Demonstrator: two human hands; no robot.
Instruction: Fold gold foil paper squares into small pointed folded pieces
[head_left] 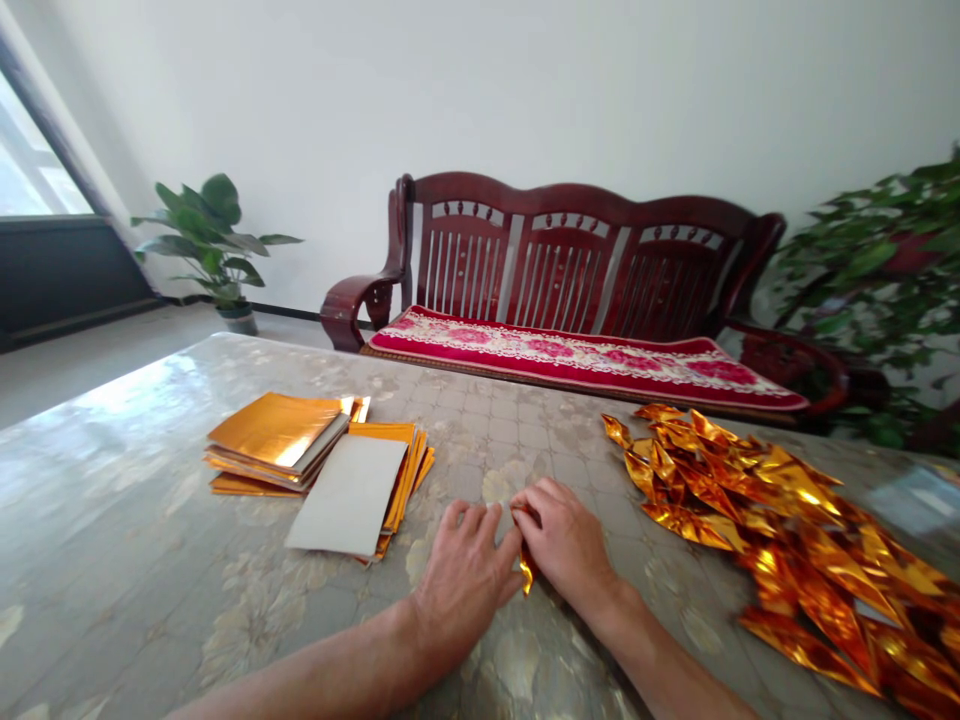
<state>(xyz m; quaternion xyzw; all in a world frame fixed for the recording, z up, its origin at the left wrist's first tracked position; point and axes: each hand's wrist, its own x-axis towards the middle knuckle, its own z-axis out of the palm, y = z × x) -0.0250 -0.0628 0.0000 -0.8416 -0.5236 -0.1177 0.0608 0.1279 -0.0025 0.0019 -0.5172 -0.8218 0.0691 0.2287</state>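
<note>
Between my hands, just above the patterned table cover, is a small folded piece of gold foil paper (527, 576), mostly hidden by fingers. My right hand (566, 535) is closed, pinching its upper end between thumb and curled fingers. My left hand (466, 562) meets it from the other side, thumb and forefinger on the foil, remaining fingers bent over the table. Left of them lies a stack of foil sheets with a pale grey back uppermost (349, 495). Beside that sits another stack, gold side up (277, 428). Folded gold foil pieces (750, 490) are heaped at the right.
A glossy floral cover lies over the table (247, 620). Beyond its far edge stands a dark red wooden bench (570, 260) with a red floral seat mat (585, 355). Potted plants flank it, one at left (217, 235), one at right (885, 260). Clear plastic (919, 500) lies far right.
</note>
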